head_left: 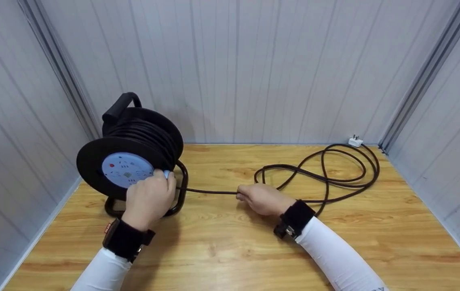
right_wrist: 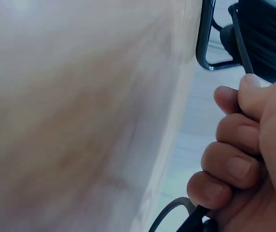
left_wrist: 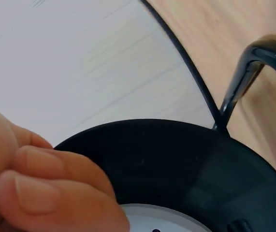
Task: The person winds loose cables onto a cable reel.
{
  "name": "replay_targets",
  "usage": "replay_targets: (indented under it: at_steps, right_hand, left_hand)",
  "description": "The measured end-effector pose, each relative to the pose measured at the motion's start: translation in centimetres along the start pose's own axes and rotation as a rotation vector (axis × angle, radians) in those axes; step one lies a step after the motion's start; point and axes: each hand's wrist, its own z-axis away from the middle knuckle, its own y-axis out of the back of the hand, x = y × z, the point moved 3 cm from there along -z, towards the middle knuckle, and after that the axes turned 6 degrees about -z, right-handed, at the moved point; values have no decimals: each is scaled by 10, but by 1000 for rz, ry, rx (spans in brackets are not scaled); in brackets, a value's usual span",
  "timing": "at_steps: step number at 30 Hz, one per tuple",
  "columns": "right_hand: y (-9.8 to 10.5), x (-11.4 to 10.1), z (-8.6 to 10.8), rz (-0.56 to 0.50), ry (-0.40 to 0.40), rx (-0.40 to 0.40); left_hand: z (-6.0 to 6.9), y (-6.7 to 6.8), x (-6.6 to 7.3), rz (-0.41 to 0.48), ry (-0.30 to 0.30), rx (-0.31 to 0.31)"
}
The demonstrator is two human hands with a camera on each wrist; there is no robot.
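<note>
The cable reel (head_left: pixel 133 145) stands upright toward the left side of the table (head_left: pixel 222 250), its round black front disc facing the person. A pale blue panel (head_left: pixel 125 167) with sockets and a small red button (head_left: pixel 112 165) sits in the middle of that disc, and dark cord is wound in many turns on the drum behind it. A black handle (head_left: pixel 117 107) rises at the top, and a bent tube stand (head_left: pixel 183 186) holds the reel up. The left hand (head_left: pixel 151 198) is at the right part of the disc, fingers curled round a pale blue knob (head_left: pixel 167 173), of which only a bit shows; in the left wrist view the knob is hidden. From the reel, a single stretch of cord (head_left: pixel 209 192) runs nearly straight across to the right hand (head_left: pixel 264 198), whose fingers are closed round it, thumb and forefinger nearest the reel. Beyond that hand the cord lies on the table in wide, crossing loops, ending at a white plug (head_left: pixel 355 141) near the back wall (head_left: pixel 234 72), its pins upward. Black bands (head_left: pixel 125 240) circle both wrists above white sleeves (head_left: pixel 341 254). Pale ridged panels form the side walls (head_left: pixel 452 133).
</note>
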Motion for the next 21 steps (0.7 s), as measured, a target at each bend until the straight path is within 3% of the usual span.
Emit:
replay_targets:
  at_steps: [6, 15, 18, 21]
  right_hand:
    - [5, -5, 4, -7, 44, 5]
    - [8, 2, 8, 66, 5, 21]
    - [19, 10, 10, 185, 25, 121]
    - [36, 19, 15, 369, 13, 281]
  left_hand:
    - [5, 6, 13, -41, -13, 17]
    - [5, 1, 8, -28, 11, -96]
    - [6, -3, 3, -21, 17, -155]
    - [9, -8, -3, -23, 21, -220]
